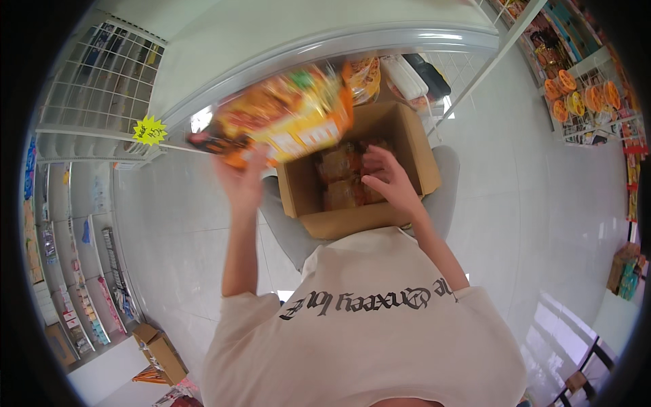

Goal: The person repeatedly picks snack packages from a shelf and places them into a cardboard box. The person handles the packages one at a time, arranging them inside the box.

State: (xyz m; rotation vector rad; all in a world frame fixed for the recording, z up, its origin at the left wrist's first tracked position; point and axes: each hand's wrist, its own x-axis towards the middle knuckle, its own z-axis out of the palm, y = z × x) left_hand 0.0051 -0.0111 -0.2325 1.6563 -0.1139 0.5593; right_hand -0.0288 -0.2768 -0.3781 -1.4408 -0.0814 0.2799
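My left hand (244,178) is closed on the lower edge of a large orange and yellow food packet (291,112), held up left of the carton. Motion smears the packet, which shows a picture of food with a green patch. Its far side is close to the shelf edge. My right hand (392,175) is over the open cardboard box (315,227), fingers apart and holding nothing. Inside the box lie several brownish packets (339,193) in shiny wrapping, partly hidden by that hand. The box stands between my knees.
A white shelf (325,27) with a clear front strip spans the far side. Beneath it are another orange packet (364,78) and a white and black item (410,74). Stocked shelves (74,251) line the left; round orange-lidded tubs (593,98) sit in a rack at right.
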